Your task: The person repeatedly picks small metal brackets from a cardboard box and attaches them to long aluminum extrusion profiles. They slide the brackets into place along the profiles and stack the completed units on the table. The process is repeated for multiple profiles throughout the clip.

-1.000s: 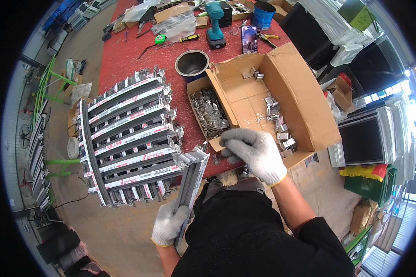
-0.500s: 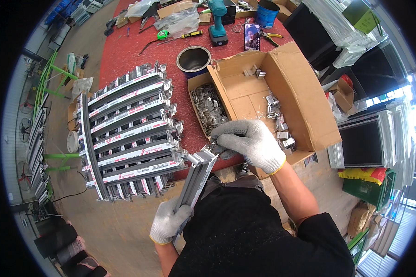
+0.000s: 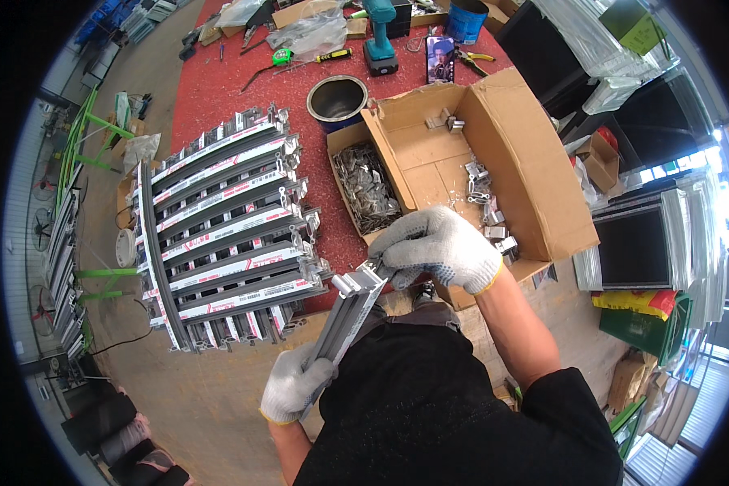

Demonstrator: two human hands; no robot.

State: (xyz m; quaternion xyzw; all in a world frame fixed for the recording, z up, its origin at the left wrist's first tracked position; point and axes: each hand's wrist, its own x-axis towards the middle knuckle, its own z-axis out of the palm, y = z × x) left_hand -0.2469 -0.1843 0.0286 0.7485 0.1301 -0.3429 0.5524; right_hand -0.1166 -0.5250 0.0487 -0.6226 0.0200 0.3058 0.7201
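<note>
My left hand [image 3: 296, 384], in a white knit work glove, is wrapped round the lower part of a grey metal profile [image 3: 347, 317] that slants up in front of my body. At its upper end the gloved fingers of my right hand [image 3: 444, 249] are pinched together, touching the profile's end. Whatever sits between those fingertips is mostly hidden; a bit of metal shows there. Beyond my right hand lies a small box of thin metal pieces [image 3: 368, 188]. Left of the profile, a crisscross stack of similar profiles [image 3: 227, 231] with white printed film rests on the red table [image 3: 219, 93].
An open cardboard box [image 3: 535, 162] with a few metal brackets [image 3: 494, 217] stands to the right. Behind it are a dark round pot [image 3: 338, 101], a teal cordless drill [image 3: 379, 40], a phone [image 3: 440, 61], pliers [image 3: 474, 61], a screwdriver [image 3: 333, 56] and a green tape measure [image 3: 281, 57].
My right hand's fingers have shifted and bunched more closely at the profile's upper end. My left hand keeps its grip, and the profile has barely moved.
</note>
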